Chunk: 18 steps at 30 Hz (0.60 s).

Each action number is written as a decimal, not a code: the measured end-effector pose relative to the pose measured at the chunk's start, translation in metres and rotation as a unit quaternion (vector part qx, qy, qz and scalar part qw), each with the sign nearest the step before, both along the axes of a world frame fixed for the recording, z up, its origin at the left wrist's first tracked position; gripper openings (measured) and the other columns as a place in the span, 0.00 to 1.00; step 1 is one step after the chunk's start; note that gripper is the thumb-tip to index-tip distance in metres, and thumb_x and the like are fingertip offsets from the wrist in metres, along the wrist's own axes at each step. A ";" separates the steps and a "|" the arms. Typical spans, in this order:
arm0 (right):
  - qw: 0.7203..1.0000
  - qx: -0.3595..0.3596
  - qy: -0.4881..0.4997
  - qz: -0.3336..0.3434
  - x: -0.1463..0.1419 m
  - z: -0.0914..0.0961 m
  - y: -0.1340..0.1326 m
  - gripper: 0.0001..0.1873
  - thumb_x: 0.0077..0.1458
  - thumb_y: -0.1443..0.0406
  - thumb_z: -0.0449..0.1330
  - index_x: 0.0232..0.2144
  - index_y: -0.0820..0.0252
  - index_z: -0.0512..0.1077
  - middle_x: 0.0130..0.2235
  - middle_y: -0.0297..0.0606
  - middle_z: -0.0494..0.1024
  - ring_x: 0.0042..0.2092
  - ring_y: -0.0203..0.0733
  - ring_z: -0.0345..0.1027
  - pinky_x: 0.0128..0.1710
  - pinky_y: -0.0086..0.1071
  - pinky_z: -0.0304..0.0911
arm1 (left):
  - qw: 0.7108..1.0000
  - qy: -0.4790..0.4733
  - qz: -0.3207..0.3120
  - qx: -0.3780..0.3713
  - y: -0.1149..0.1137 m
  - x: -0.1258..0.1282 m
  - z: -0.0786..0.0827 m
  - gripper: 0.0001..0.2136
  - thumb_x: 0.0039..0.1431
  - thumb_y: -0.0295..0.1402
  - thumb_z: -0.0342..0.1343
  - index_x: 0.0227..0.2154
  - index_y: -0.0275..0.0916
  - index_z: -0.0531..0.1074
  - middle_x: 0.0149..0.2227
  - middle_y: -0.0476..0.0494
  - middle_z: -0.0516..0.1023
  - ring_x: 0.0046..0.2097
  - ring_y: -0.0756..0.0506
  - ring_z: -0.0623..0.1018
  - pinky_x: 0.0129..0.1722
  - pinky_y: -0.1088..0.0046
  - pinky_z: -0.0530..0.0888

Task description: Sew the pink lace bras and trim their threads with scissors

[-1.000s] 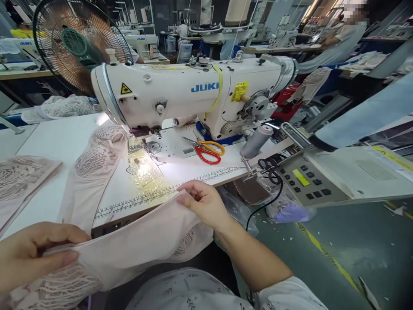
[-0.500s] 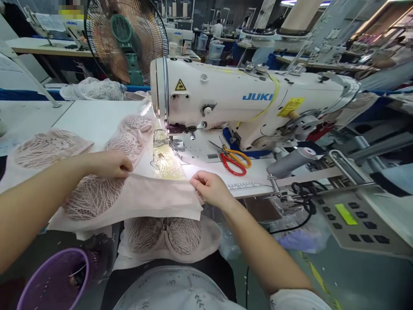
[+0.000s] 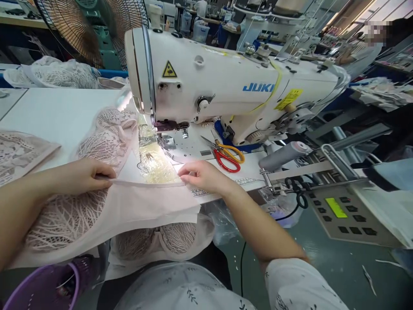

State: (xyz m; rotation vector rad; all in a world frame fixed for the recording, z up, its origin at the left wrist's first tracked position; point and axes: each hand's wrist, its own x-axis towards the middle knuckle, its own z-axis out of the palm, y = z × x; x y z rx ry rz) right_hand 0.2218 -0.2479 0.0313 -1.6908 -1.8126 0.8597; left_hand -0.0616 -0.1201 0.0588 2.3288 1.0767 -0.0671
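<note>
My left hand [image 3: 85,175] pinches the left end of the top edge of a pale pink fabric piece [image 3: 142,204] with lace panels. My right hand [image 3: 201,175] pinches the right end of that same edge, so the edge runs taut between them on the white table [image 3: 54,114]. The fabric hangs over the table's front edge toward my lap. Just beyond the held edge, under the lamp, lies a clear plastic guide [image 3: 153,161] in front of the needle area of the white JUKI sewing machine [image 3: 226,86].
Scissors with red and orange handles [image 3: 226,155] lie on the machine bed at right. More pink lace pieces [image 3: 106,133] lie on the table at left. A control panel [image 3: 342,213] is at right, a purple basket [image 3: 41,288] lower left, a fan [image 3: 87,26] behind.
Both hands have carried the fabric's edge forward onto the table, nearer the lit needle area. The view has dipped and shifted slightly left.
</note>
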 end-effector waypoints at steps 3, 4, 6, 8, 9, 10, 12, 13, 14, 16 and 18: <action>0.993 -0.007 -0.063 0.097 -0.008 0.002 0.011 0.05 0.50 0.69 0.61 0.33 0.60 0.74 0.36 0.36 0.77 0.38 0.38 0.67 0.35 0.30 0.57 | 0.996 0.048 -0.041 -0.056 0.004 -0.001 0.002 0.16 0.51 0.42 0.48 0.30 0.37 0.75 0.29 0.51 0.78 0.32 0.48 0.73 0.34 0.79 0.63; 0.989 -0.003 -0.089 0.118 -0.010 0.001 0.013 0.05 0.49 0.70 0.62 0.32 0.60 0.74 0.36 0.36 0.76 0.38 0.38 0.66 0.34 0.30 0.56 | 0.996 0.053 -0.043 -0.065 0.005 -0.002 0.003 0.15 0.52 0.42 0.49 0.31 0.37 0.75 0.30 0.51 0.78 0.33 0.47 0.73 0.34 0.79 0.64; 0.982 0.006 -0.129 0.134 -0.013 -0.002 0.017 0.04 0.48 0.71 0.61 0.29 0.60 0.74 0.34 0.35 0.75 0.36 0.37 0.65 0.31 0.29 0.54 | 0.995 0.053 -0.044 -0.073 0.007 -0.003 0.004 0.13 0.53 0.40 0.49 0.31 0.37 0.74 0.32 0.50 0.78 0.35 0.46 0.73 0.35 0.78 0.64; 0.982 0.016 -0.139 0.125 -0.014 -0.005 0.018 0.05 0.48 0.73 0.59 0.26 0.59 0.73 0.31 0.33 0.75 0.34 0.36 0.64 0.30 0.28 0.52 | 0.995 0.049 -0.045 -0.071 0.006 -0.005 0.004 0.12 0.54 0.39 0.49 0.32 0.37 0.73 0.33 0.49 0.77 0.37 0.45 0.73 0.37 0.77 0.65; 0.984 0.017 -0.132 0.117 -0.014 -0.007 0.018 0.06 0.49 0.73 0.58 0.26 0.59 0.73 0.30 0.33 0.74 0.33 0.35 0.63 0.29 0.28 0.52 | 0.996 0.048 -0.045 -0.067 0.005 -0.006 0.004 0.12 0.55 0.39 0.49 0.32 0.37 0.73 0.33 0.48 0.77 0.37 0.44 0.73 0.37 0.77 0.65; 0.987 0.012 -0.122 0.107 -0.015 -0.008 0.018 0.06 0.49 0.73 0.58 0.26 0.59 0.73 0.29 0.32 0.74 0.32 0.35 0.63 0.29 0.27 0.52 | 0.996 0.046 -0.045 -0.064 0.004 -0.007 0.003 0.12 0.55 0.39 0.49 0.32 0.37 0.73 0.33 0.48 0.77 0.38 0.44 0.72 0.38 0.77 0.65; 0.991 -0.007 -0.103 0.084 -0.015 -0.008 0.017 0.07 0.49 0.73 0.58 0.26 0.59 0.73 0.28 0.32 0.75 0.31 0.35 0.63 0.28 0.27 0.52 | 0.996 0.041 -0.048 -0.062 0.003 -0.010 0.001 0.12 0.56 0.39 0.48 0.33 0.37 0.72 0.34 0.48 0.76 0.39 0.45 0.72 0.39 0.76 0.65; 0.992 -0.019 -0.098 0.073 -0.015 -0.006 0.017 0.07 0.49 0.73 0.58 0.26 0.58 0.73 0.28 0.32 0.75 0.31 0.35 0.63 0.28 0.27 0.52 | 0.996 0.036 -0.049 -0.060 0.003 -0.011 0.000 0.12 0.56 0.39 0.48 0.33 0.37 0.72 0.34 0.48 0.76 0.39 0.45 0.71 0.39 0.76 0.65; 0.993 -0.030 -0.098 0.064 -0.014 -0.005 0.017 0.07 0.49 0.73 0.58 0.26 0.58 0.73 0.28 0.32 0.75 0.31 0.35 0.64 0.28 0.27 0.52 | 0.997 0.031 -0.052 -0.056 0.003 -0.013 -0.002 0.12 0.56 0.39 0.47 0.33 0.37 0.72 0.34 0.48 0.76 0.39 0.45 0.71 0.40 0.76 0.65; 0.992 -0.047 -0.109 0.048 -0.011 -0.002 0.017 0.07 0.48 0.73 0.58 0.25 0.59 0.74 0.29 0.32 0.75 0.31 0.35 0.63 0.27 0.27 0.52 | 0.997 0.026 -0.055 -0.047 0.005 -0.016 -0.005 0.12 0.56 0.40 0.47 0.32 0.37 0.72 0.33 0.48 0.76 0.38 0.45 0.71 0.39 0.76 0.65; 0.991 -0.058 -0.118 0.039 -0.005 0.000 0.017 0.07 0.47 0.74 0.58 0.25 0.59 0.74 0.29 0.33 0.74 0.31 0.35 0.64 0.27 0.27 0.52 | 0.997 0.030 -0.059 -0.044 0.007 -0.019 -0.009 0.13 0.56 0.41 0.48 0.31 0.38 0.71 0.33 0.48 0.76 0.37 0.45 0.71 0.38 0.75 0.65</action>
